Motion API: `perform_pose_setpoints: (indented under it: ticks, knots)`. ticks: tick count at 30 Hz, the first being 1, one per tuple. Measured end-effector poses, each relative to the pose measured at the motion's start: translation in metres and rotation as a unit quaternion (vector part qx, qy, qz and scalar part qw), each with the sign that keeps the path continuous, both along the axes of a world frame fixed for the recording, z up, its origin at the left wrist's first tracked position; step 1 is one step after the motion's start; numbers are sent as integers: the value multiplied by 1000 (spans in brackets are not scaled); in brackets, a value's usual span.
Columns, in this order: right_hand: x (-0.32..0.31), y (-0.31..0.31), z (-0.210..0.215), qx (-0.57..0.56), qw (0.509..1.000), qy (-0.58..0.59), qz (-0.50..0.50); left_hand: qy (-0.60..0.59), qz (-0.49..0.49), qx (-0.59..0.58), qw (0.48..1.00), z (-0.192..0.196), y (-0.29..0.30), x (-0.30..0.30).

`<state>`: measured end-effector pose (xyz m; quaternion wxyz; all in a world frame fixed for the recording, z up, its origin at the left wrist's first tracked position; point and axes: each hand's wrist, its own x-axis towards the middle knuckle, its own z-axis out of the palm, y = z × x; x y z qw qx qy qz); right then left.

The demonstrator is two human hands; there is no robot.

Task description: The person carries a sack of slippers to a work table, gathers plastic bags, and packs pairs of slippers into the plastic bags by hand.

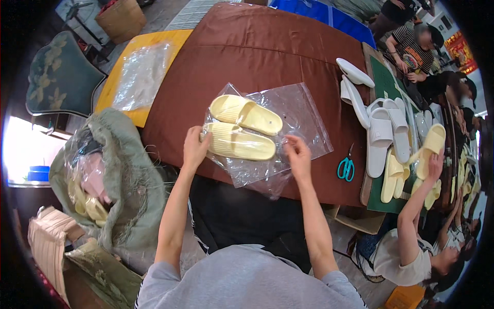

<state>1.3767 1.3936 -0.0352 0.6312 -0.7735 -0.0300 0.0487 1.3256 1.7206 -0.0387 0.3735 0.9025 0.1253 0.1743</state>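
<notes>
Two pale yellow slide slippers lie side by side on the brown-covered table: a far slipper (260, 118) and a near slipper (252, 147). Clear plastic covers at least part of them, and a clear plastic bag (307, 116) spreads out to their right and below. My left hand (195, 147) is closed at the strap end of the near slipper, its fingertips partly hidden there. Beside the heel end, my right hand (298, 153) pinches the clear plastic, fingers slightly smeared.
Teal-handled scissors (346, 169) lie right of the bag. Beyond them, white slippers (380, 135) and yellow slippers (393, 176) rest on a green board (381, 80). A co-worker's hand (435, 166) holds a yellow slipper. On my left stands an open woven sack (121, 154) with wrapped slippers.
</notes>
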Motion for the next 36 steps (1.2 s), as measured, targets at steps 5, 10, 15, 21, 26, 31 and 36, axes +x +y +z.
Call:
perform_pose_setpoints:
  ticks: [5,10,15,21,26,31,36]
  knots:
    - [1,-37,62,136,988,-61,-51,-50,-13,6,999,23,-45,-41]
    - [-37,-69,27,465,854,182,-149,12,7,-278,961,-1,-70,-75]
    - [-63,-116,-34,422,817,387,64,-6,26,-281,959,-19,-75,-92]
    - [-21,-73,18,-136,950,-35,278,47,16,-179,983,-5,-67,-86]
    - [-2,-25,15,-318,813,-368,320,108,-11,-236,966,-2,-65,-83]
    - [6,35,-7,-300,849,-331,283,132,-9,-220,966,-10,-66,-78]
    - [1,63,-34,-294,894,-280,189,155,-14,-142,978,-3,-73,-75]
